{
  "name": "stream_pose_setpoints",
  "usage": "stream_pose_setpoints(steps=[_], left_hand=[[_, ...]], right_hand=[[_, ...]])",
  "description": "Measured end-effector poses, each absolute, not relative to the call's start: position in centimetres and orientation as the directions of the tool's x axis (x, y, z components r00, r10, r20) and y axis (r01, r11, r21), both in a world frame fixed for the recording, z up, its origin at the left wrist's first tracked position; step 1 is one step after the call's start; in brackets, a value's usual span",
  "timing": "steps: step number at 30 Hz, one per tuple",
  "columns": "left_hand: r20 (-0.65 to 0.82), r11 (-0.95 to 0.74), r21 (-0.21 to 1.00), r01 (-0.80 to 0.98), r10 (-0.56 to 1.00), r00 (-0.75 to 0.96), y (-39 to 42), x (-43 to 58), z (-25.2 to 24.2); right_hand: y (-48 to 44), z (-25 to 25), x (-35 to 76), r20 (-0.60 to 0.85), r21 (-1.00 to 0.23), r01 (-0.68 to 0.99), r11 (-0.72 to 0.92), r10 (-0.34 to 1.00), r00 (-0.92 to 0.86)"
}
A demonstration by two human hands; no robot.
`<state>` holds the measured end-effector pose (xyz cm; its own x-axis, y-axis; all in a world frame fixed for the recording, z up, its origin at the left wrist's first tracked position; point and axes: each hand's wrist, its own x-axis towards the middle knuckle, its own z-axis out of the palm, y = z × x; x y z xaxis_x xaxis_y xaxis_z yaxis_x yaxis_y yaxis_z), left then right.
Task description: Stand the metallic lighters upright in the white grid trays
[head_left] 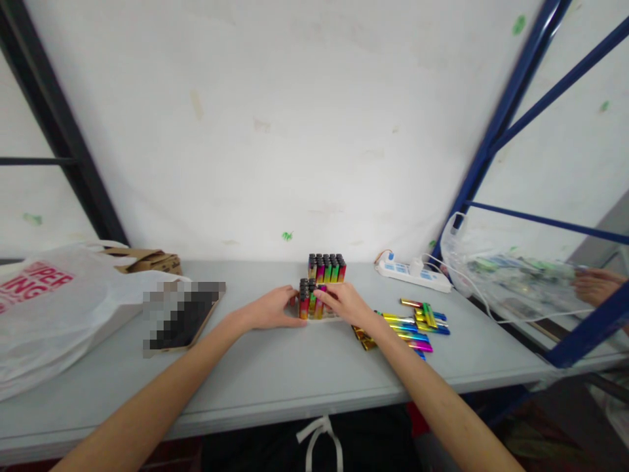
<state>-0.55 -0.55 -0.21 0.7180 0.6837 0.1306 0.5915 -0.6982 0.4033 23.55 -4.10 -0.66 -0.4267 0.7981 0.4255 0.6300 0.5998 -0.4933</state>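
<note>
A scuffed white plaster wall (236,144) backs a smooth grey tabletop (275,373), with a blue metal frame (491,147) at the right. Both bare forearms reach inward from the lower corners and converge near the middle of the table.

The left hand (272,307) curves around the left end of a front group of upright, multicoloured, black-topped lighters (304,303); its thumb and fingers are wide apart. The right hand (350,303) comes in from the right, bent at the wrist, its narrowed fingertips at the top of a magenta-and-yellow lighter (320,308) in that group; how firmly they grip cannot be told.

A second block of upright multicoloured lighters (327,269) stands just behind. Shiny metallic multicoloured slim pieces (415,338) lie loosely piled beside the right forearm. A white rectangular power strip (415,275) lies beyond them; a white plastic bag with red lettering (59,314) occupies the left.
</note>
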Motion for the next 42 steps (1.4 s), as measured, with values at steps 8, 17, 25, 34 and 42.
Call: stream_pose_setpoints(steps=[8,17,25,34,42], left_hand=[[0.129,-0.697,0.384,0.605,0.69,0.713,-0.7,-0.5,-0.1],[0.135,-0.709,0.377,0.595,0.678,0.722,-0.6,-0.5,-0.1],[0.124,-0.695,0.399,0.598,0.687,0.716,-0.7,-0.4,-0.1],[0.137,-0.697,0.397,0.597,0.688,0.713,-0.6,-0.4,-0.1],[0.135,-0.686,0.403,0.606,0.699,0.702,-0.6,-0.6,-0.1]], right_hand=[[-4.1,-0.9,23.7,0.369,-0.429,0.646,0.631,0.775,-0.513],[-4.5,0.4,22.6,0.257,-0.069,0.829,0.555,0.813,-0.523],[-7.9,3.2,28.1,0.339,-0.314,0.775,0.548,0.827,-0.448],[-14.3,-1.3,33.5,0.204,-0.2,0.862,0.467,0.88,-0.429],[-9.7,-2.7,33.7,0.313,-0.324,0.81,0.489,0.863,-0.397]])
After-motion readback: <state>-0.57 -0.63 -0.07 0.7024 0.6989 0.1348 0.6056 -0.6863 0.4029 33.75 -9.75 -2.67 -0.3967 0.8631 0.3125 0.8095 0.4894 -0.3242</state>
